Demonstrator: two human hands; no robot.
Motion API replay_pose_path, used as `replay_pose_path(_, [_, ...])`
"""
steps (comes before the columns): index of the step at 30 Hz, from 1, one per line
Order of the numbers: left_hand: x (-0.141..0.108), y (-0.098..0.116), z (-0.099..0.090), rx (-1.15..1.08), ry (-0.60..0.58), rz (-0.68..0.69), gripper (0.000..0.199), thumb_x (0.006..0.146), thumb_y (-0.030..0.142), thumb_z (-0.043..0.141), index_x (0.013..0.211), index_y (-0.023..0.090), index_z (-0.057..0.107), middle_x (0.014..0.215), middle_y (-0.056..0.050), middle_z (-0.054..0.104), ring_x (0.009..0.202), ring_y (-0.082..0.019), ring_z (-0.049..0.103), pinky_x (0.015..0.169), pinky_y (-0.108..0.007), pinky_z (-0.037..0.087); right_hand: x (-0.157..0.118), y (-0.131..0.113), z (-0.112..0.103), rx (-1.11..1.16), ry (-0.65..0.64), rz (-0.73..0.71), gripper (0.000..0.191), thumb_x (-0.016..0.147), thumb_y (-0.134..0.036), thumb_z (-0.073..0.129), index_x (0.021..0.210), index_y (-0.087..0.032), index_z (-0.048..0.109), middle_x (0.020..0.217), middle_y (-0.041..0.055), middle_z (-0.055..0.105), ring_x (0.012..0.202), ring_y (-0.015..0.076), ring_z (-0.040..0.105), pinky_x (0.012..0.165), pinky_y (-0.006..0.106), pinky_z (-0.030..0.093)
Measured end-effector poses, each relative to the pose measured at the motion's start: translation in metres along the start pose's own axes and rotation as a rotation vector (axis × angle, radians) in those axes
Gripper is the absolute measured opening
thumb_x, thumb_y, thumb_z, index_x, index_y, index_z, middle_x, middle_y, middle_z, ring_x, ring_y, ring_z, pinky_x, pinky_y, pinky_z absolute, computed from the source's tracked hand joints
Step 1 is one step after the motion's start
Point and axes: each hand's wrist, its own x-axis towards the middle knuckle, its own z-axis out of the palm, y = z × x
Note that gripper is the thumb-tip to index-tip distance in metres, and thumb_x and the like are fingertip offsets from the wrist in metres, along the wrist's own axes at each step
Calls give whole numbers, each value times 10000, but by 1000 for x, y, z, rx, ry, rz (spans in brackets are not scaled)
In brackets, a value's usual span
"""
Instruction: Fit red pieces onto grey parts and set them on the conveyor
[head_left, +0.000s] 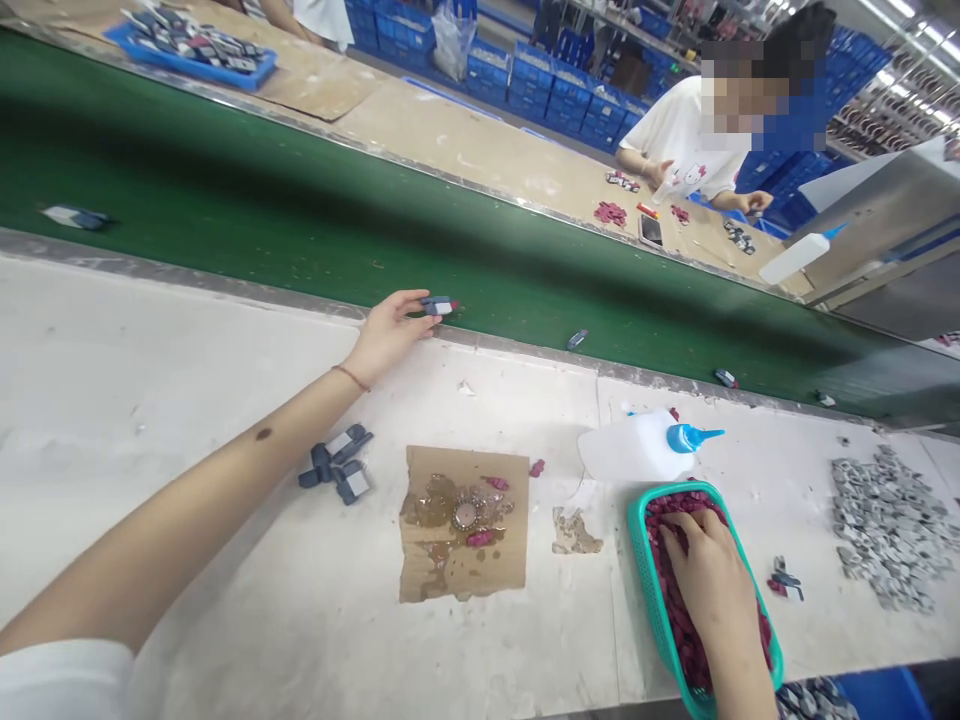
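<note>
- Well, the left hand point(391, 332) clamped 1 blue piece point(439, 306) between its fingers over the green belt point(510, 290).
- The right hand point(709, 575) dipped into the basket point(651, 590) of red pieces point(694, 665), its fingertips' closure unclear.

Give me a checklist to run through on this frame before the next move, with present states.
1. Left hand grips the blue-grey piece: ok.
2. Right hand is in the green basket: ok.
3. Basket has red pieces: ok.
4. Right fingertips hold one: cannot tell, view blocked.
5. White bottle stands upright: not ok, on its side.
6. Cardboard is clean: not ok, blotched.
</note>
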Motion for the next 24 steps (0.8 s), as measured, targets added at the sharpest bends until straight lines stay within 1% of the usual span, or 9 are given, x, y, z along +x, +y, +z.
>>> replay_pose_path(2, [9,1,-1,75,-3,46,340,760,303,682,1081,240,590,1273,-106,643,1124,-323,642,871,-449,536,2,0,1,23,4,-12,312,936,-283,376,826,-213,659,813,108,614,761,284,593,665,420,496])
replay_pose_path(5, [2,3,-12,229,-5,114,265,796,304,628,1055,253,613,1275,-59,636,1105,-324,637,869,-442,526,5,3,2,82,27,-18,358,954,-340,324,783,-238,621,805,108,622,775,304,613,680,450,500])
replay_pose_path(8, [-23,4,-32,413,-45,170,251,840,350,539,1036,222,628,1198,-47,655,1073,-288,622,938,-415,493,7,7,1,198,49,39,372,941,-477,316,786,-279,590,837,116,654,800,335,636,718,492,505])
replay_pose_path(11, [-57,2,-52,588,-135,206,260,819,386,550,960,199,663,1077,-64,679,1067,-290,591,1015,-418,428,7,4,-9,383,48,215,342,873,-610,391,801,-332,577,849,110,695,802,347,659,712,496,511])
replay_pose_path(13, [-79,-1,-63,677,-183,208,253,782,408,604,916,207,679,1021,-80,677,1040,-317,580,988,-439,430,6,-6,-19,551,61,373,307,839,-625,461,808,-345,581,838,106,698,764,325,663,677,468,514])
replay_pose_path(15, [-99,-5,-70,795,-214,214,273,777,436,613,925,215,677,984,-90,663,954,-320,588,882,-432,472,5,-23,-29,759,111,495,274,843,-592,518,804,-328,582,806,101,669,721,292,646,660,435,511])
replay_pose_path(18, [-118,-9,-74,983,-249,210,280,846,440,517,960,218,646,909,-82,642,801,-280,611,712,-372,490,6,-57,-37,1095,214,544,277,853,-557,578,803,-285,588,697,61,597,595,239,556,558,393,458])
replay_pose_path(21, [-124,-9,-73,1042,-266,161,270,880,397,444,951,214,630,874,-75,631,737,-262,627,630,-345,478,12,-92,-34,1417,42,504,312,822,-551,643,829,-240,644,598,8,544,516,187,489,468,329,405])
replay_pose_path(24, [-123,-5,-67,957,-232,148,292,863,395,447,996,208,627,927,-76,626,762,-253,637,655,-347,494,21,-122,-27,1643,-161,519,365,768,-566,698,792,-202,675,599,-3,554,512,154,492,452,285,421])
